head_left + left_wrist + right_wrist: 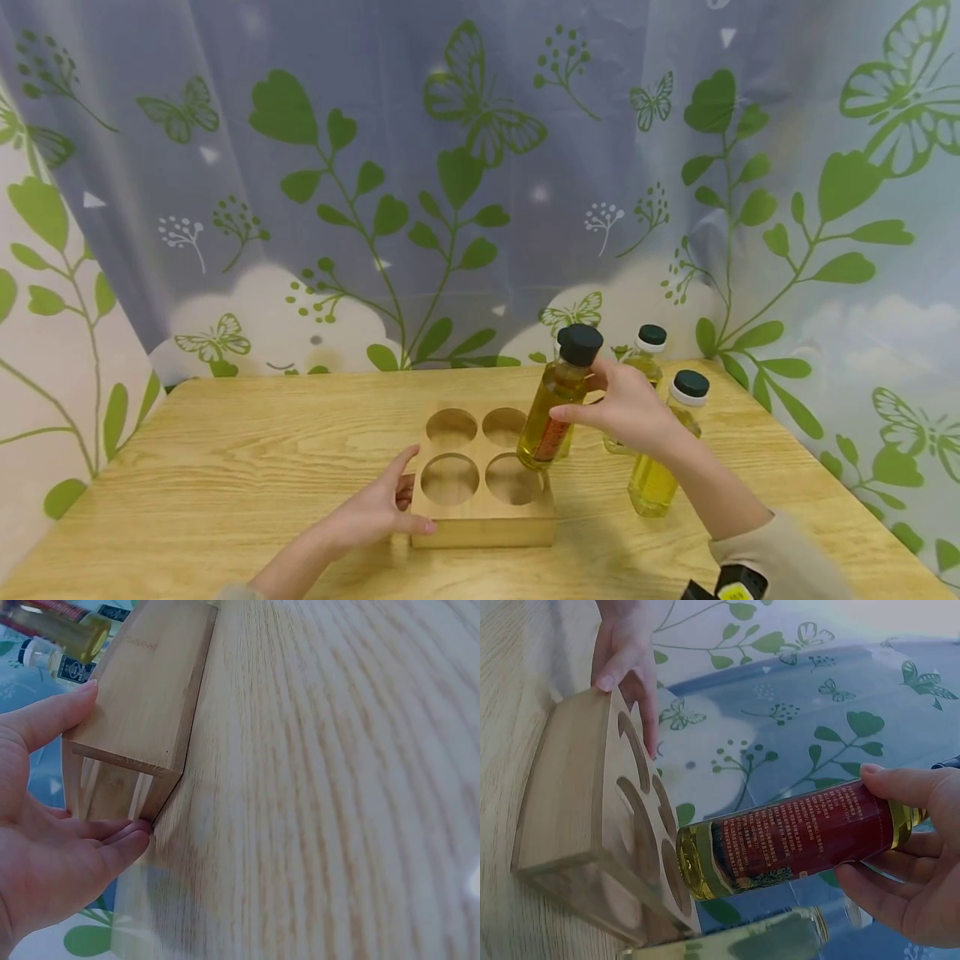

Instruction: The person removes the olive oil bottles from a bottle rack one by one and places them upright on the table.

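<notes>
My right hand [637, 408] grips an oil bottle [551, 408] with a black cap and red label, thumb on one side and fingers on the other. The bottle leans, its base low over the right side of a wooden bottle holder [483, 533]. In the right wrist view, the bottle's base [696, 862] overlaps the holder's round openings. My left hand [375, 508] holds the holder's left end, thumb at the front edge and fingers along the open side [112, 787]. The holder lies flat on the table, its several round holes facing up.
To the right stand a yellow oil bottle [652, 487] with a dark green cap and a similar bottle [643, 362] farther back, partly behind my right hand. Another bottle shows partly behind the held one. A patterned curtain [337, 250] hangs behind the wooden table [262, 450].
</notes>
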A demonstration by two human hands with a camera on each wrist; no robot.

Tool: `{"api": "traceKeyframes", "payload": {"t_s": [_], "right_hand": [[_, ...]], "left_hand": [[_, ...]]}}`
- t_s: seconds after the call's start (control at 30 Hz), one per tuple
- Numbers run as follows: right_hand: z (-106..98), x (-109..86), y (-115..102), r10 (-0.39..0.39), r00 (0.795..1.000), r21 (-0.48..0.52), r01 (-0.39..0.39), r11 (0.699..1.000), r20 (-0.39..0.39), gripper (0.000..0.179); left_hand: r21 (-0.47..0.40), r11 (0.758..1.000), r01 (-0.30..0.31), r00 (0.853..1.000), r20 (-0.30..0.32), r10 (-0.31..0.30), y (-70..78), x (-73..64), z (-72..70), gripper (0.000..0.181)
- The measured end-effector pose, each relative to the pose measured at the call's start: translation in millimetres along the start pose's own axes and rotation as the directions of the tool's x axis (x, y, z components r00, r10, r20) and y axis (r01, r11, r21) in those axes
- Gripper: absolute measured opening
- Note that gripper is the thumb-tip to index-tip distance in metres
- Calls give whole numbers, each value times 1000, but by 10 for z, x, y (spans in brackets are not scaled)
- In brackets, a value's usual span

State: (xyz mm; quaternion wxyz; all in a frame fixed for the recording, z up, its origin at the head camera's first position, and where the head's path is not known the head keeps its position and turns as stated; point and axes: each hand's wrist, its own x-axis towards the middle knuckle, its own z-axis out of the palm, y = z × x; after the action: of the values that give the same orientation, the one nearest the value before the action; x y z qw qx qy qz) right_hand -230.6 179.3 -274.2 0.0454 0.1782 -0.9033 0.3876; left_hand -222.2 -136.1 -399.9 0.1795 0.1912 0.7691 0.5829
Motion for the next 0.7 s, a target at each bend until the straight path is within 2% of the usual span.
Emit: {"api": "traceKeyframes", "payload": {"t_s": [0.17, 0.33, 0.47, 0.7], "right_hand": [[-109, -65, 102, 61, 998, -57, -62, 996, -27, 63], [-153, -125, 212, 101, 995, -88, -102, 991, -15, 65], [-137, -157, 293, 108, 994, -93, -108, 990, 3, 69], [-21, -183, 380, 184, 982, -128, -177, 976, 44, 88]], "left_hand": [[4, 1000, 11, 1000, 2, -11, -7, -1, -6, 105], [11, 1000, 9, 1000, 8, -9, -5, -5, -12, 105], [10, 1000, 7, 1000, 15, -7, 2, -9, -20, 106], [3, 1000, 20, 999, 29, -20, 15, -11, -24, 106]]}}
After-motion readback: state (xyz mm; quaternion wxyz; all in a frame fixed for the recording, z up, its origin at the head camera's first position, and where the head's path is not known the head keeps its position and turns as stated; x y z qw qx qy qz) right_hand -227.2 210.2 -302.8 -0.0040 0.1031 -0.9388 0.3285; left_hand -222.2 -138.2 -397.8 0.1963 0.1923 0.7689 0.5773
